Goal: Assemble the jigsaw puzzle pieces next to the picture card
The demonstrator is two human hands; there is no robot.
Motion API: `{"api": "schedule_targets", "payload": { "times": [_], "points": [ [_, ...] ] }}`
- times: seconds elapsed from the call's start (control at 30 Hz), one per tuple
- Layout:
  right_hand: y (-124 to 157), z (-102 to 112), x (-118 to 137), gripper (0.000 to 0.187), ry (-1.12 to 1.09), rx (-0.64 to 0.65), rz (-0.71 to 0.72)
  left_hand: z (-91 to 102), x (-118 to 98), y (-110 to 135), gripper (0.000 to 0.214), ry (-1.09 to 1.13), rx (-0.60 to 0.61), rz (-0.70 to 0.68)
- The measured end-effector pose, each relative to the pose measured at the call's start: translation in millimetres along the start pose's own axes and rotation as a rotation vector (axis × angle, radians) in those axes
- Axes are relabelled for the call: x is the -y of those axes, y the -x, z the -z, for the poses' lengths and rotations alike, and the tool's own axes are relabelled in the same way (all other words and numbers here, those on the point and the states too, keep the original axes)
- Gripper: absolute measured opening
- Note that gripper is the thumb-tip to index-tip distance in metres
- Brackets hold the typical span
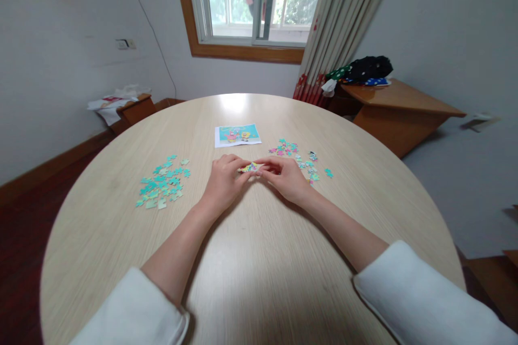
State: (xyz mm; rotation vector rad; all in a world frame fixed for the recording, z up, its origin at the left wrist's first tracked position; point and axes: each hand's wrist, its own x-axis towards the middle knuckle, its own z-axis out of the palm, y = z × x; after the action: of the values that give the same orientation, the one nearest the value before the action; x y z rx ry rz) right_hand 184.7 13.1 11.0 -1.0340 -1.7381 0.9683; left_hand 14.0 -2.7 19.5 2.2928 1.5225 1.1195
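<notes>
My left hand (227,175) and my right hand (285,175) meet over the middle of the table. Between their fingertips they hold joined jigsaw puzzle pieces (252,167), mostly yellow with other colours; the fingers cover part of them. Both hands are closed in a pinch, left on one edge and right on the other. Just beyond lies a picture sheet (238,135) showing a pink and a yellow cartoon figure on turquoise. Loose pink, turquoise and multicoloured puzzle pieces (287,147) are scattered beside my right hand. To the left lies a pile of turquoise and pale green pieces (162,183).
The round wooden table (259,269) fills most of the view. Behind it are a window (265,46) and a patterned curtain (338,21). A wooden cabinet (399,110) with cloths (366,70) stands at the right, and a small stand (137,110) with papers at the left.
</notes>
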Motion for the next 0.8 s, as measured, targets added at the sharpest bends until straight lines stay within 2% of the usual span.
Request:
{"api": "schedule_targets", "payload": {
  "times": [0.47, 0.8],
  "points": [
    [-1.5, 2.0, -2.7, 0.023, 0.086, -0.072, 0.037, -4.1, 8.3, 0.0, 0.007, 0.045, -0.071, -0.035],
    [-2.4, 7.3, -3.5, 0.024, 0.240, -0.142, 0.073, -3.4, 7.7, -0.5, 0.004, 0.043, -0.102, -0.008]
  ]
}}
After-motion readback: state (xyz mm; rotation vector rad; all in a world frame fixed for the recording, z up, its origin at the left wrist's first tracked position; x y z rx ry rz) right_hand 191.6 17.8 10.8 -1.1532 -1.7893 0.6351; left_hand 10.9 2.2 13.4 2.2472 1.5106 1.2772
